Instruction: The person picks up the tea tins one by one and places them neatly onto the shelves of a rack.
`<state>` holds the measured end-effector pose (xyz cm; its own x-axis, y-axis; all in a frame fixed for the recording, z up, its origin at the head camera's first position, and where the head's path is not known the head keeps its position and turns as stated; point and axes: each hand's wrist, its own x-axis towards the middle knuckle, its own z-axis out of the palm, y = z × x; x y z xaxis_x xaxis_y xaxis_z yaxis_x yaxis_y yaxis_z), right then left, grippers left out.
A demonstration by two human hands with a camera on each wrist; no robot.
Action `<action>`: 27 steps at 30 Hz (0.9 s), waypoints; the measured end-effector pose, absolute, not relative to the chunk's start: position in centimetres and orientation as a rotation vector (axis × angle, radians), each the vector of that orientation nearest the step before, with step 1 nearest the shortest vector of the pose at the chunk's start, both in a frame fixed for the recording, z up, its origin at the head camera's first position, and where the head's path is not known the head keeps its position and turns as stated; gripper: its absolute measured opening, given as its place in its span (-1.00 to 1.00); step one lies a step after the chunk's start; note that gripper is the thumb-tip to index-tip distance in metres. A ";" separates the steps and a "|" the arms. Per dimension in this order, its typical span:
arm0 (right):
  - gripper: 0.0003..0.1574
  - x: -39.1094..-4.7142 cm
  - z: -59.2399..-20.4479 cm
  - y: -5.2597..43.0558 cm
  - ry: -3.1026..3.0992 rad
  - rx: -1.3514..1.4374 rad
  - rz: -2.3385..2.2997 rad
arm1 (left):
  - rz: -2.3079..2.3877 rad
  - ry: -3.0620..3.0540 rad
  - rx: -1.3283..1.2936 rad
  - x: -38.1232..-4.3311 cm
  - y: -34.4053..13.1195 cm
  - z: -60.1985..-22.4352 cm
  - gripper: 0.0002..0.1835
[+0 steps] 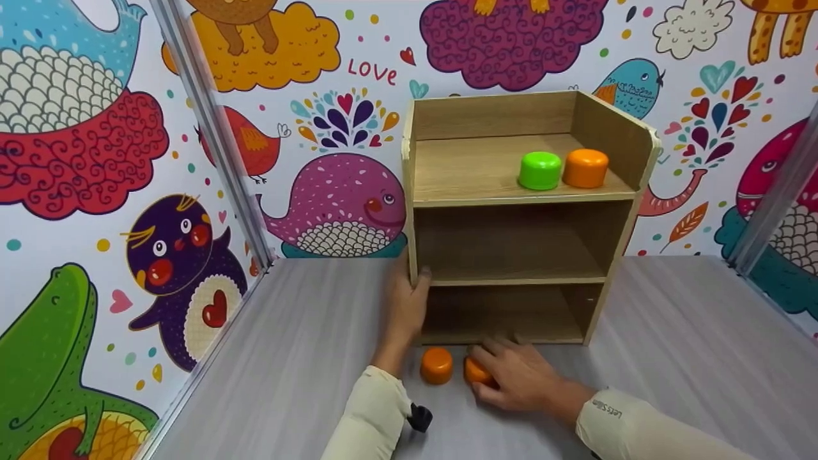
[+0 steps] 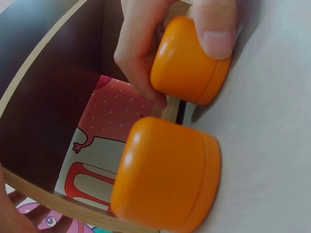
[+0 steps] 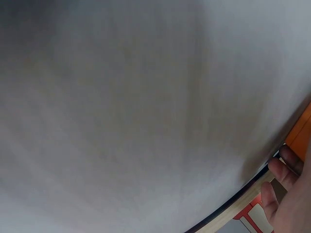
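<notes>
A small wooden shelf unit [image 1: 511, 281] stands upright on the table. My left hand [image 1: 407, 300] grips its left side panel, thumb at the front edge and fingers around the outside. My right hand [image 1: 521, 374] holds an orange rounded cup-like piece [image 2: 187, 63] on the tabletop before the shelf, thumb on one side and fingers on the other. To its left sits a second orange piece [image 1: 436, 366], untouched. In the right wrist view, only some fingers [image 3: 278, 172] and a sliver of the orange piece [image 3: 301, 131] show at the right edge.
On the top shelf board [image 1: 466, 169], a green piece [image 1: 540, 170] and another orange piece [image 1: 586, 168] sit side by side toward the right. Cartoon-printed walls [image 1: 345, 57] rise behind and left of the grey table [image 1: 307, 358].
</notes>
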<state>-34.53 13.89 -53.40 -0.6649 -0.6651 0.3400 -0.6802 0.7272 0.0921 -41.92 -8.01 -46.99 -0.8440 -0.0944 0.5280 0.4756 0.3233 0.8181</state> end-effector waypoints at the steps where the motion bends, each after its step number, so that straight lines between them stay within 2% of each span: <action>1: -0.47 -34.5 -53.4 13.9 -2.580 1.041 0.064 | -1.555 -2.093 -0.352 -41.9 -8.0 -46.9 -0.38; 6: -0.48 -34.3 -53.4 14.0 -2.598 1.022 0.067 | -1.600 -2.039 -0.431 -41.9 -7.8 -46.7 -0.39; 20: -0.40 -34.2 -53.2 14.5 -2.638 0.976 -0.012 | -1.542 -2.073 -0.392 -42.1 -7.7 -46.9 -0.39; 27: -0.42 -34.3 -52.9 14.7 -2.606 0.989 0.004 | -1.544 -2.032 -0.409 -42.2 -8.0 -46.9 -0.39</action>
